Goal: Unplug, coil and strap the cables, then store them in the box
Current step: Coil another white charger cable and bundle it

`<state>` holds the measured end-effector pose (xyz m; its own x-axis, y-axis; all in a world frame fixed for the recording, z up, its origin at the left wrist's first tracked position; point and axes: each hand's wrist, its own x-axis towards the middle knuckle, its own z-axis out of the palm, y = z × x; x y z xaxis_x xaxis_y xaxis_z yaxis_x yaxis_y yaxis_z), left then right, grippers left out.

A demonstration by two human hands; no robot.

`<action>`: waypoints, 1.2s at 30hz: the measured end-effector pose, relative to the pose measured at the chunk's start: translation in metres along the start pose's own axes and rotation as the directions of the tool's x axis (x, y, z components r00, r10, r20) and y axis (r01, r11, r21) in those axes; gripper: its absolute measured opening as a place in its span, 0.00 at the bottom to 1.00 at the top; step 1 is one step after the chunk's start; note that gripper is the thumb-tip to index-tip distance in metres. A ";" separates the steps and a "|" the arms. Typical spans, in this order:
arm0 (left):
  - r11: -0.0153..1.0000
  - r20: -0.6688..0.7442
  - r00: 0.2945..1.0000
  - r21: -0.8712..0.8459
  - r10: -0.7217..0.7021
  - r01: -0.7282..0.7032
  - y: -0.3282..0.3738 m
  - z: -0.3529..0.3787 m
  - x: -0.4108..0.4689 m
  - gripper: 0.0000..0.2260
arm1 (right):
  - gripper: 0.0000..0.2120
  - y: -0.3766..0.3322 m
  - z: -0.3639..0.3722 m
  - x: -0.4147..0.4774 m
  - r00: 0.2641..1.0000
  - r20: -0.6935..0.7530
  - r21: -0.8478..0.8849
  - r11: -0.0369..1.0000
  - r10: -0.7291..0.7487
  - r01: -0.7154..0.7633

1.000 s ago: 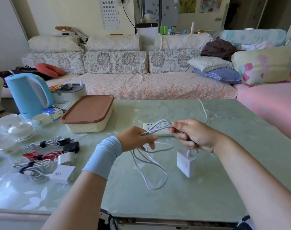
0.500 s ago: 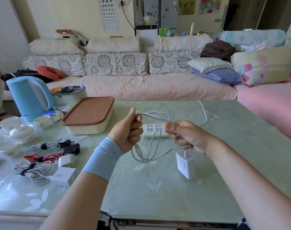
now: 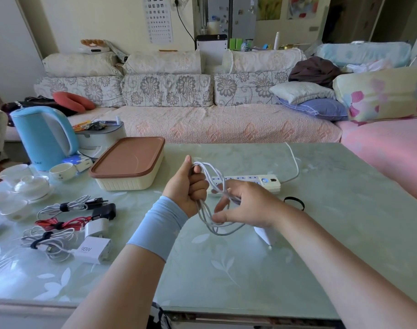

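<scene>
My left hand (image 3: 187,188) grips a bundle of white cable loops (image 3: 212,214) in its fist, thumb up, above the table's middle. My right hand (image 3: 247,205) is just right of it, fingers spread, with a strand of the same cable running between its fingers. The cable's white charger (image 3: 265,235) stands on the table under my right wrist, partly hidden. A white power strip (image 3: 262,182) lies behind my hands. A black strap (image 3: 295,201) lies on the table right of my right hand. The cream box with a closed brown lid (image 3: 129,160) sits at centre left.
At the left lie several strapped cables: a white one (image 3: 67,206), a red one (image 3: 60,224), another white one (image 3: 48,241) with a 90W charger (image 3: 91,249). A blue kettle (image 3: 43,136) and white tea cups (image 3: 31,184) stand far left. A sofa runs behind the table.
My left hand rose and turned thumb up with the loops gathered in its fist. My right hand let go of its pinch near the charger, opened, and moved left along the cable.
</scene>
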<state>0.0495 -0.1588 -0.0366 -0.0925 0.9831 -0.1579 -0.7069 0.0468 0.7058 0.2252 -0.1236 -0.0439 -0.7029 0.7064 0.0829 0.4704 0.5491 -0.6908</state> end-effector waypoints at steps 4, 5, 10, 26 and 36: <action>0.986 -0.030 0.999 -0.164 0.015 -0.019 0.001 -0.001 0.003 0.22 | 0.22 -0.007 0.014 0.000 0.993 0.105 0.150 0.988 -0.048 0.032; 0.985 -0.054 0.998 -0.167 0.029 -0.038 0.002 -0.001 0.003 0.23 | 0.23 -0.011 0.016 -0.001 0.987 0.147 0.269 0.963 -0.071 0.029; 0.984 -0.180 0.975 -0.097 0.128 -0.148 0.005 -0.003 0.003 0.23 | 0.21 -0.020 0.015 -0.006 0.929 0.365 0.513 0.846 -0.059 -0.148; 0.924 -0.393 0.911 0.380 0.128 0.034 0.019 -0.021 -0.002 0.17 | 0.08 -0.019 -0.003 -0.001 0.920 0.255 -0.343 0.918 0.297 -0.201; 0.973 -0.380 0.924 0.223 0.034 0.056 0.012 -0.018 0.001 0.18 | 0.19 0.001 -0.009 -0.003 0.949 0.182 -0.240 0.947 0.259 -0.213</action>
<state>0.0283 -0.1606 -0.0404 -0.3755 0.8433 -0.3846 -0.5372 0.1401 0.8318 0.2326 -0.1215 -0.0383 -0.6421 0.7309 -0.2311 0.7229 0.4770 -0.4999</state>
